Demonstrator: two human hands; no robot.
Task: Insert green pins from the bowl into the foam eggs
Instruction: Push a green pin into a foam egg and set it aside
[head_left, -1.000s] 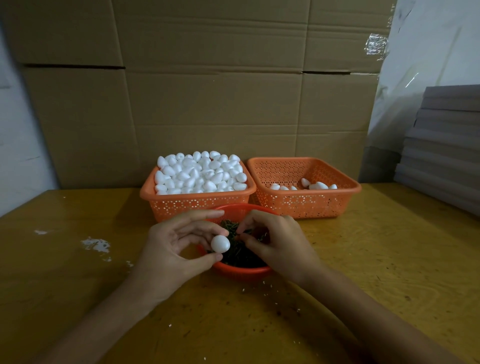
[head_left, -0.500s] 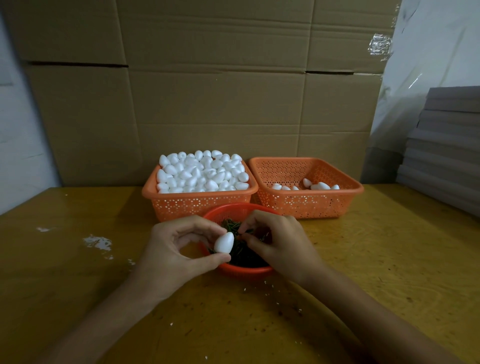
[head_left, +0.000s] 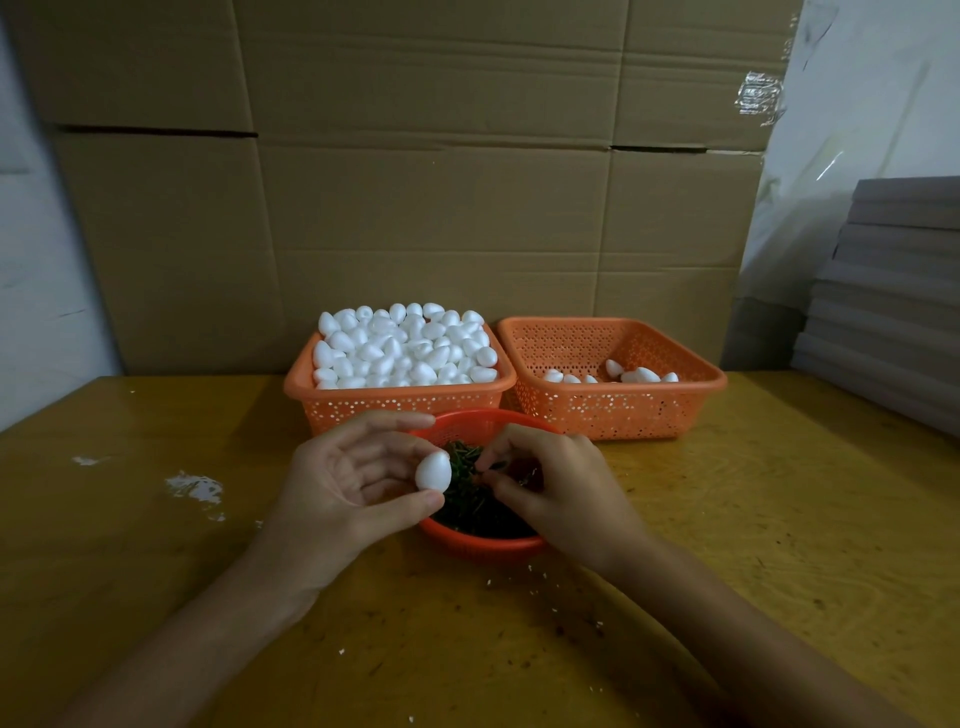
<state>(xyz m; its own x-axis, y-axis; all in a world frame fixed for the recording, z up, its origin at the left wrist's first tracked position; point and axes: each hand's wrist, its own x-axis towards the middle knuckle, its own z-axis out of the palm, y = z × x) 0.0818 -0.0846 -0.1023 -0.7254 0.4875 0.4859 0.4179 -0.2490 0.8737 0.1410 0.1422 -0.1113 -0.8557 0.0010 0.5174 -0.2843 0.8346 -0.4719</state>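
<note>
My left hand (head_left: 345, 486) pinches a white foam egg (head_left: 433, 471) between thumb and fingers, just over the left rim of the round orange bowl (head_left: 483, 543). Dark green pins (head_left: 467, 501) fill that bowl. My right hand (head_left: 553, 486) reaches into the bowl from the right, its fingertips curled together among the pins; whether a pin is pinched I cannot tell. Behind the bowl, the left orange basket (head_left: 400, 402) is heaped with white foam eggs (head_left: 402, 348). The right orange basket (head_left: 623, 410) holds several eggs (head_left: 631, 374).
A yellow wooden table (head_left: 753, 519) carries everything, with white foam crumbs (head_left: 195, 488) on its left. Large cardboard boxes (head_left: 415, 182) stand behind the baskets. Stacked grey boards (head_left: 891, 301) sit at the right edge.
My left hand has turned the foam egg from end-on to upright, with its narrow end tilted up. My right hand stays in the bowl, fingers shifting among the pins.
</note>
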